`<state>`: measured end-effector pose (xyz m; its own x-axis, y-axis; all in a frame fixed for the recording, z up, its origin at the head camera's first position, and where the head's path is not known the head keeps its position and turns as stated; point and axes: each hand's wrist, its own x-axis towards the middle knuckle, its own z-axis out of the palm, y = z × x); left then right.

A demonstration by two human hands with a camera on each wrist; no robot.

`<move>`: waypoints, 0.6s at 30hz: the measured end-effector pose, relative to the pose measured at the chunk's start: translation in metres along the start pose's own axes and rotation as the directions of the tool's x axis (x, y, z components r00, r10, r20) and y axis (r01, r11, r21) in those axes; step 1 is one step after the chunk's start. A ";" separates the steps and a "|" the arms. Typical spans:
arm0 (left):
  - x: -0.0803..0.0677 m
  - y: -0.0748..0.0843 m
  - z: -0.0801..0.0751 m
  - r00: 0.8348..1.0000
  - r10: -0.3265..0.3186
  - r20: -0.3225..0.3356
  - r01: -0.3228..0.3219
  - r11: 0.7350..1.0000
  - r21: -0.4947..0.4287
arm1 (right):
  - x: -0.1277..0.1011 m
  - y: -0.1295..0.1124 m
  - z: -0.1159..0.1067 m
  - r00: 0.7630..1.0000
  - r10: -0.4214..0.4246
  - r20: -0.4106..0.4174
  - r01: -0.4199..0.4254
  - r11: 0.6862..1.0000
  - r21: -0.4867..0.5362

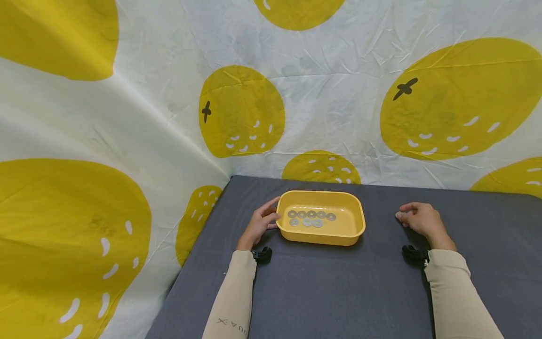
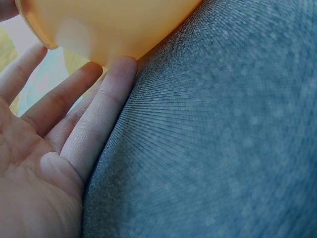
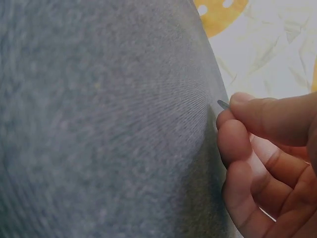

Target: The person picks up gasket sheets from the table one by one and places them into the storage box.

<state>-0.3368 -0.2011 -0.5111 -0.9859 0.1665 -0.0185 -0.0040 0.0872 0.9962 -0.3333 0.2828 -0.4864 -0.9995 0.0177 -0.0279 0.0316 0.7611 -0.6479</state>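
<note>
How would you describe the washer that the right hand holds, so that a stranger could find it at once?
Start at the grey cloth-covered table and its yellow plastic tray, which holds several flat silver metal washers. Look to the right of the tray, where the right hand rests on the cloth. The thin grey washer is pinched at its fingertips, outside the tray.

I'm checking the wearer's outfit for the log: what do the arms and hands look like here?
Both arms wear long beige sleeves to the wrist. The left sleeve carries small dark lettering near the forearm; the right sleeve looks plain. A small black device sits at each wrist, likely the cameras. The left hand and right hand are bare, no gloves or rings visible.
</note>
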 end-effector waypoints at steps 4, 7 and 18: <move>0.000 0.000 0.000 1.000 0.004 0.002 -0.004 1.000 0.001 | 0.002 -0.003 0.000 1.000 -0.001 -0.018 0.002 0.999 0.034; 0.000 0.000 0.000 1.000 0.003 0.005 -0.003 1.000 0.001 | 0.003 -0.006 0.000 0.999 -0.007 -0.038 0.010 0.997 0.072; 0.001 -0.002 0.000 1.000 0.006 0.003 -0.006 1.000 -0.006 | 0.002 -0.024 -0.001 0.991 -0.064 -0.122 0.076 0.992 0.099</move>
<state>-0.3378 -0.2015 -0.5130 -0.9853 0.1701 -0.0124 0.0013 0.0802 0.9968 -0.3359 0.2648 -0.4700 -0.9932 0.0476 0.1064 -0.0440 0.6921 -0.7204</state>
